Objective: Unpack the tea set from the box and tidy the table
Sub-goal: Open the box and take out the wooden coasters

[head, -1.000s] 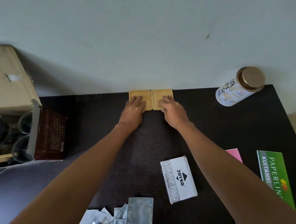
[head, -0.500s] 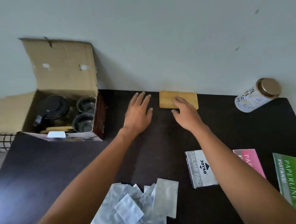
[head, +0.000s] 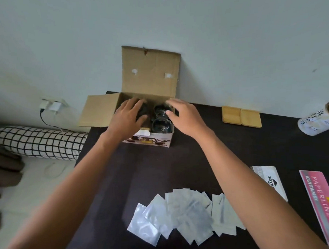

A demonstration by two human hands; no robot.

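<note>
An open cardboard box [head: 149,75] stands at the far left corner of the dark table [head: 162,162], its lid leaning on the wall. Inside I see two glass cups [head: 162,124] on the right and a dark teapot [head: 142,108] mostly hidden on the left. My left hand [head: 128,116] hovers over the teapot side, fingers spread. Over the box's right edge by the cups is my right hand [head: 184,115], fingers apart and holding nothing. Two wooden coasters [head: 241,116] lie side by side against the wall, right of the box.
Several silver foil sachets [head: 183,214] lie spread near the table's front. A white stamp pad box [head: 271,181], a pink Paperline booklet [head: 324,207] and a tipped white canister [head: 319,122] sit at the right. A checked pillow [head: 37,142] and a wall charger [head: 52,107] are off the table's left.
Both hands left the wooden coasters and moved left to the open box. My view swung left, bringing the box to the centre.
</note>
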